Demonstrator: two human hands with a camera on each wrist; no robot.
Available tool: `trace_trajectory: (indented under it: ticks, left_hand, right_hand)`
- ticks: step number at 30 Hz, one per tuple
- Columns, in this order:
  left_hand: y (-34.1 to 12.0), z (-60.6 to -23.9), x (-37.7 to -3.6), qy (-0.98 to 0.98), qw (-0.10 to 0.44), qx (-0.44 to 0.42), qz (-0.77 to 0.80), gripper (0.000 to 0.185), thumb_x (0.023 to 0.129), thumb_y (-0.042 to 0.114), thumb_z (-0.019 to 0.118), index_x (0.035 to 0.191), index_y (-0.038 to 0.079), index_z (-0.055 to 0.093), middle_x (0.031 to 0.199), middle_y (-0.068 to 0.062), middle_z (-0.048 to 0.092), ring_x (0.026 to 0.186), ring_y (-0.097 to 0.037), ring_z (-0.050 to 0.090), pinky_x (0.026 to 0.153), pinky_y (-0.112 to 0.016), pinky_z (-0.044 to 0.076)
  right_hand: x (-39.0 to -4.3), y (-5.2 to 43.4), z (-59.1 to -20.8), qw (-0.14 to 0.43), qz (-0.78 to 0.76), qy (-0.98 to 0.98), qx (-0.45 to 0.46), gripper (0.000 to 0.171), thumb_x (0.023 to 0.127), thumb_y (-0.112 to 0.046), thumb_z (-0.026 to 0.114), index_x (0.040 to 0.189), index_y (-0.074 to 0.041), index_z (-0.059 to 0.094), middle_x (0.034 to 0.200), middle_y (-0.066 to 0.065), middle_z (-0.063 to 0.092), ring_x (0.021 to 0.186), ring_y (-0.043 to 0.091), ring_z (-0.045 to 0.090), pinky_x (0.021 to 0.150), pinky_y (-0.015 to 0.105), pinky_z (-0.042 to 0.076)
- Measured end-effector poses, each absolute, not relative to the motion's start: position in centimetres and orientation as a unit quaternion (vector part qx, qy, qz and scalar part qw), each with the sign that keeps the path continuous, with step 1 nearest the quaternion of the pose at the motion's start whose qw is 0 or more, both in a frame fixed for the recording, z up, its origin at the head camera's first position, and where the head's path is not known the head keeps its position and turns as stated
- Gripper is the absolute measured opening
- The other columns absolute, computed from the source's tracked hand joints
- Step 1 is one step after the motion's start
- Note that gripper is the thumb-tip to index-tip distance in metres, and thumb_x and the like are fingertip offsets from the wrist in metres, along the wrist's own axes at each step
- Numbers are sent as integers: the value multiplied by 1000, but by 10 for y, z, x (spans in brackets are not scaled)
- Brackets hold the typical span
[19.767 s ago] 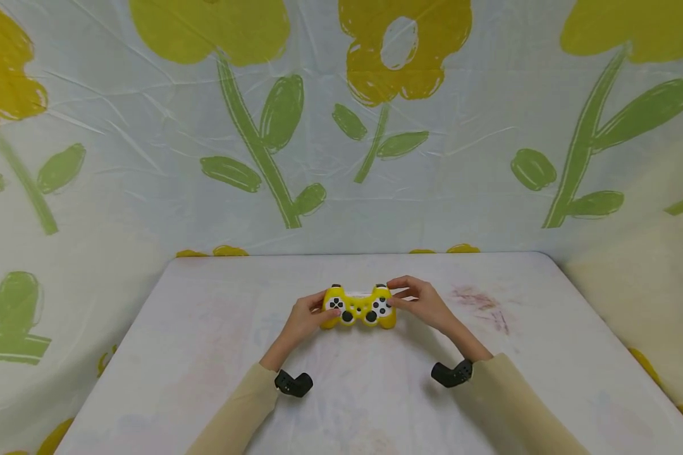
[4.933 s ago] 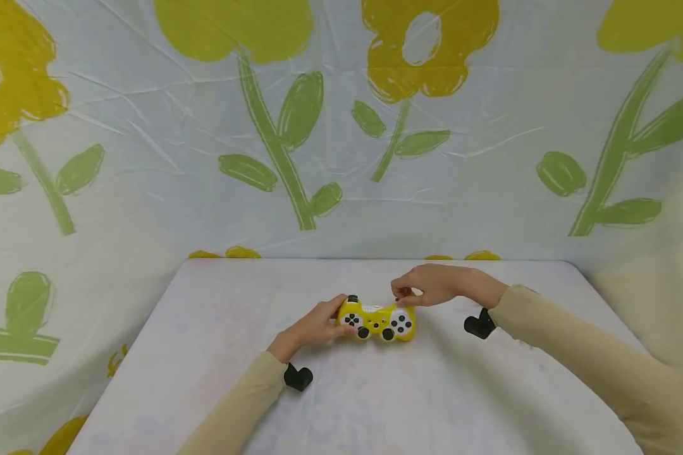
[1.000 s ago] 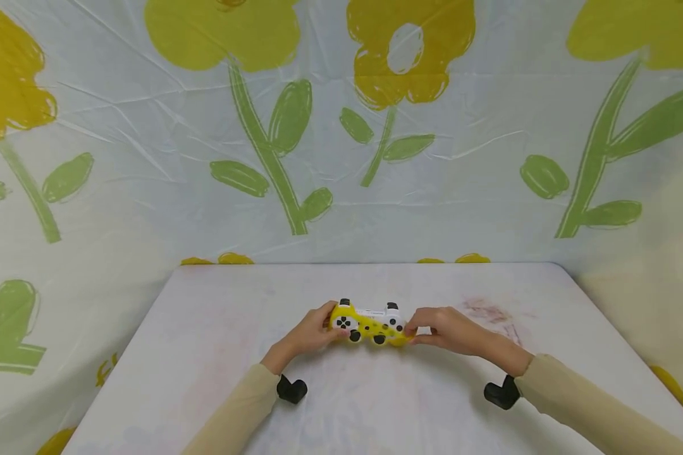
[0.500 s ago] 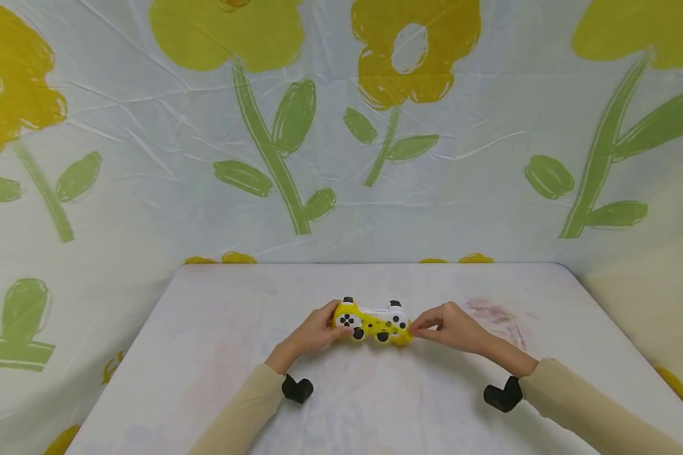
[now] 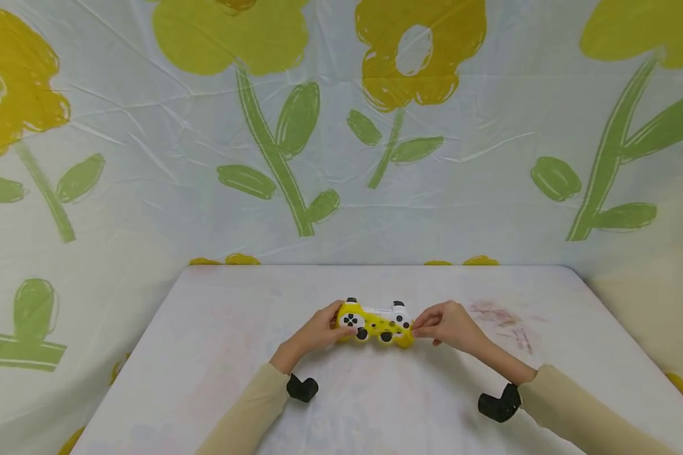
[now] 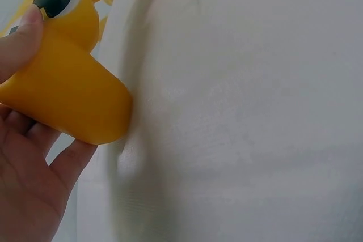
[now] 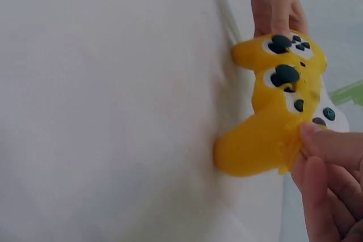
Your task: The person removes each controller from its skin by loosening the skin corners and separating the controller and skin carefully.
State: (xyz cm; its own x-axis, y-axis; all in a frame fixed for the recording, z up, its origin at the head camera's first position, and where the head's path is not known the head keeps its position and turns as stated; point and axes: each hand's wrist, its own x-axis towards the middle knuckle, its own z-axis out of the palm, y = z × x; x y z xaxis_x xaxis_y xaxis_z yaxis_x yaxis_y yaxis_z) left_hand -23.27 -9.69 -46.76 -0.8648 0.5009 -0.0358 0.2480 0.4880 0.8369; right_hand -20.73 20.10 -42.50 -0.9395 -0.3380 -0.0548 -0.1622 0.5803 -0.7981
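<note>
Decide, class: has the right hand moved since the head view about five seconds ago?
Yes: in the head view, the right hand has moved away from the table's far edge, toward the near side.

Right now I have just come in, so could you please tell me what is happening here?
A person holds a game controller in a yellow cover at the table. The left hand grips its left end, thumb on the front. The right hand pinches the cover's edge near the right grip. The cover is only partly on: the white shell shows bare at the upper right, while the left end is covered.
</note>
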Motion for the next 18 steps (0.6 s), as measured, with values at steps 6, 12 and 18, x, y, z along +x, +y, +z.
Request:
trace_trajectory:
  ticks: [6,12,18]
  left_hand:
    - [-98,-468,-233,855,143,210,453,60,91,34,66,139,7,42,118,-5,60,99,-14,54,96,-35,44]
    - [-100,-468,-235,850,145,219,456,60,90,31,67,138,6,42,116,-6,61,96,-13,54,91,-32,46]
    - [-102,-469,-237,847,145,224,459,57,91,31,67,137,8,43,115,-4,61,95,-12,54,90,-30,45]
  right_hand:
    - [-198,194,-432,25,-420,898,-128,8,77,-12,79,78,-11,71,75,2,74,64,27,66,46,29,51]
    - [-190,185,-434,-38,-407,904,-123,13,75,-9,80,77,-13,69,75,1,73,60,15,64,44,25,47]
    - [-190,179,-432,-68,-394,911,-106,17,71,-11,83,75,-14,67,73,0,73,58,4,61,44,24,47]
